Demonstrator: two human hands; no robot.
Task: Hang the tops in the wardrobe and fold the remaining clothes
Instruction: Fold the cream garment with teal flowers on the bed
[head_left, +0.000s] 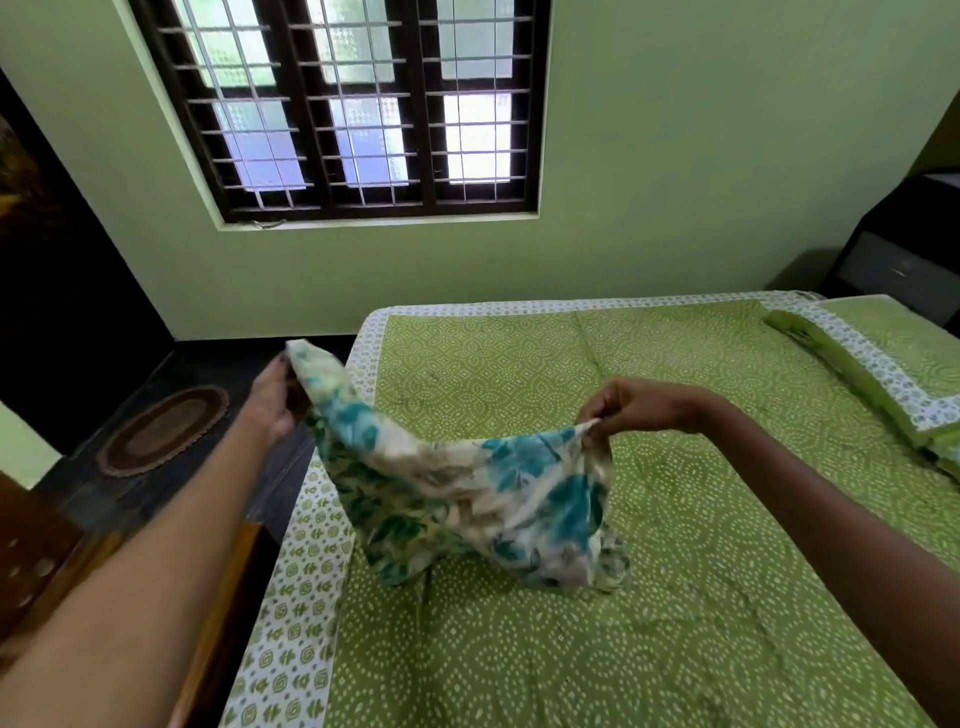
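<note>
A white garment (457, 493) with a teal and green floral print hangs between my two hands above the bed (675, 519). My left hand (275, 400) grips one upper corner out past the bed's left edge. My right hand (628, 408) pinches the other upper corner over the middle of the bed. The cloth sags between them, and its lower edge rests bunched on the green patterned bedsheet.
A green pillow (883, 374) lies at the bed's far right. An oval brown rug (163, 428) sits on the dark floor at left. A barred window (363, 109) fills the green wall ahead. A dark cabinet (904, 249) stands in the right corner, wooden furniture at lower left.
</note>
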